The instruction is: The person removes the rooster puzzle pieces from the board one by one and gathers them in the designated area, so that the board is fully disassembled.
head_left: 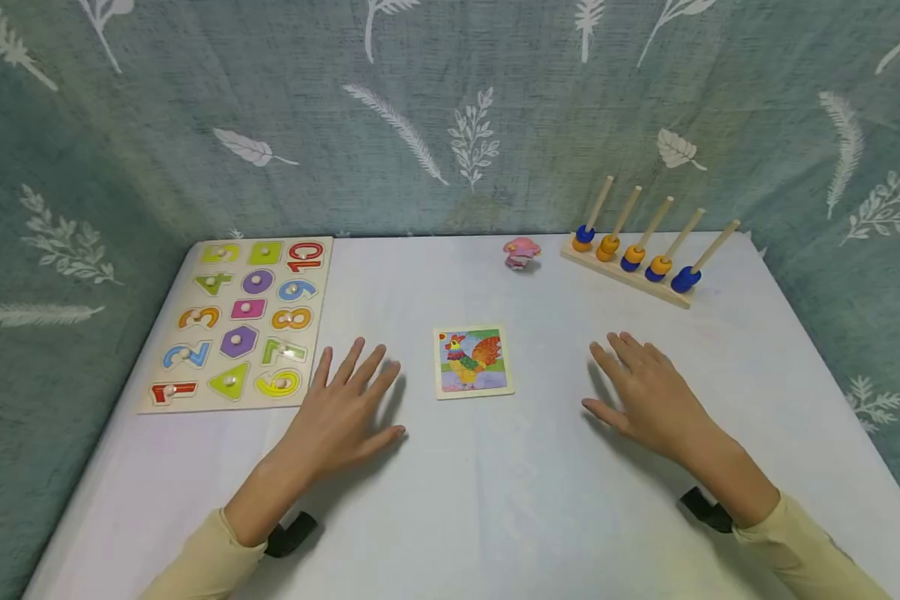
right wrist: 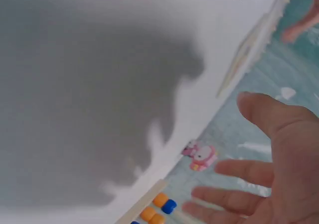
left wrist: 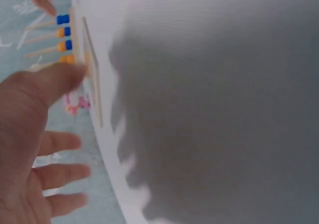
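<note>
My left hand point(head_left: 342, 414) is held over the white table with its fingers spread, beside the lower right corner of a wooden number and shape board point(head_left: 217, 347). My right hand point(head_left: 651, 397) hovers palm down on the other side, fingers straight and thumb out, holding nothing. Between the two hands lies a small square picture puzzle point(head_left: 473, 362) showing a rooster. In the left wrist view the thumb point(left wrist: 60, 82) overlaps the puzzle's edge. Shadows of both hands fall on the tabletop.
A small pink figurine point(head_left: 521, 252) stands near the table's back edge. At the back right is a wooden peg stand point(head_left: 630, 275) with blue and orange beads on upright pegs. Green leaf-patterned cloth point(head_left: 420, 125) hangs behind the table and along its sides.
</note>
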Demonstrator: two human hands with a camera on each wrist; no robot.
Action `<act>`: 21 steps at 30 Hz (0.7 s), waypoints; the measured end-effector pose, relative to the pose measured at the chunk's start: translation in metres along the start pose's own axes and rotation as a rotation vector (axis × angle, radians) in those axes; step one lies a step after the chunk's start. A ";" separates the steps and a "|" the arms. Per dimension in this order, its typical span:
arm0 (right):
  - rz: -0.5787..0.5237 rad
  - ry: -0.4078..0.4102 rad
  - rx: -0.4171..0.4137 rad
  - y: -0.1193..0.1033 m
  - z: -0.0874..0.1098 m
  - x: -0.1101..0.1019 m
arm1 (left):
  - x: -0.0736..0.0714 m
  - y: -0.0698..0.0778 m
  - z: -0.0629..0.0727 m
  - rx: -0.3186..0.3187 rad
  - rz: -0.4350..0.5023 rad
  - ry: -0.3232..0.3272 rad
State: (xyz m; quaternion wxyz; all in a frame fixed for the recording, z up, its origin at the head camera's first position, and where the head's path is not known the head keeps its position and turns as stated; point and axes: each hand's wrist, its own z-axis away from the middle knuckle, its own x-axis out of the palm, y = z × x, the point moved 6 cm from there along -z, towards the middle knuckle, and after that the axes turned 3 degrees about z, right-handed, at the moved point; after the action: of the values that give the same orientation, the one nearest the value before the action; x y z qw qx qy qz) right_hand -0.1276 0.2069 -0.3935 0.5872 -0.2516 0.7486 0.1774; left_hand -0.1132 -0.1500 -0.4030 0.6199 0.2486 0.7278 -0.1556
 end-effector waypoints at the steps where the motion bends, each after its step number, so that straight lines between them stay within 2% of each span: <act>1: -0.036 0.024 -0.006 -0.001 -0.003 -0.002 | 0.000 0.001 -0.002 0.007 0.018 -0.001; 4: -0.122 0.081 -0.026 -0.006 -0.012 -0.009 | 0.000 0.002 -0.010 0.015 0.086 -0.011; 7: -0.183 0.092 -0.017 -0.011 -0.022 -0.012 | 0.002 0.002 -0.018 -0.001 0.147 -0.032; 11: -0.223 0.078 0.000 -0.016 -0.032 -0.012 | 0.009 0.000 -0.029 -0.034 0.196 -0.074; 21: -0.276 0.019 -0.027 -0.030 -0.054 -0.001 | 0.028 -0.005 -0.047 -0.077 0.220 -0.154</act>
State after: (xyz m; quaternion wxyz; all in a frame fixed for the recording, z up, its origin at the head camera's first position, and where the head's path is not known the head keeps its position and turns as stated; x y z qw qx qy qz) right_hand -0.1525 0.1520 -0.3785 0.5955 -0.3618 0.7100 0.1025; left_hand -0.1578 -0.1240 -0.4225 0.6964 0.2902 0.6518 -0.0772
